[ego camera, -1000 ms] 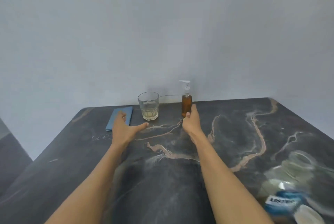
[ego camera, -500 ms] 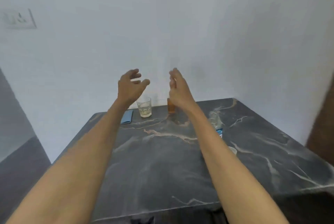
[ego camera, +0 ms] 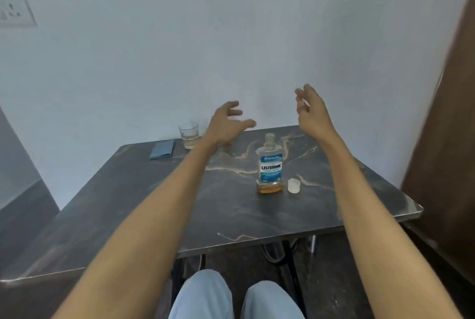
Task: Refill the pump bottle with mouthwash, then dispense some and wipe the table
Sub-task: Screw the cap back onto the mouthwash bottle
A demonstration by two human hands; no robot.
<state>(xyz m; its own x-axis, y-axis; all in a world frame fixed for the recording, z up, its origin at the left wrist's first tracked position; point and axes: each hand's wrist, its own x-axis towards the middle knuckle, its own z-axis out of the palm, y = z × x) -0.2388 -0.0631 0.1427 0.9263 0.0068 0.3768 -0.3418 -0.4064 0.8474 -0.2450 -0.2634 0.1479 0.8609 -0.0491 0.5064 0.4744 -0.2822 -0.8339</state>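
Both my hands are raised above the counter [ego camera: 180, 205] and hold nothing. My left hand [ego camera: 226, 125] has its fingers [ego camera: 235, 105] spread and loosely curved; my right hand [ego camera: 312, 113] has its fingers loosely curved too. The mouthwash bottle [ego camera: 270, 164] stands upright and uncapped between my forearms, its cap [ego camera: 293, 185] just beside it on the right. A glass [ego camera: 189, 135] and a folded blue cloth [ego camera: 162, 149] sit at the far left edge. The pump bottle cannot be seen.

The table [ego camera: 154, 203] top looks like polished dark stone with pale veins — smooth, faintly glossy. The Listerine mouthwash bottle [ego camera: 270, 164] is clear glossy plastic with a paper-like label; its cap [ego camera: 293, 185] is translucent plastic. The tumbler [ego camera: 189, 134] is clear glass — the blue cloth [ego camera: 162, 149] matt.
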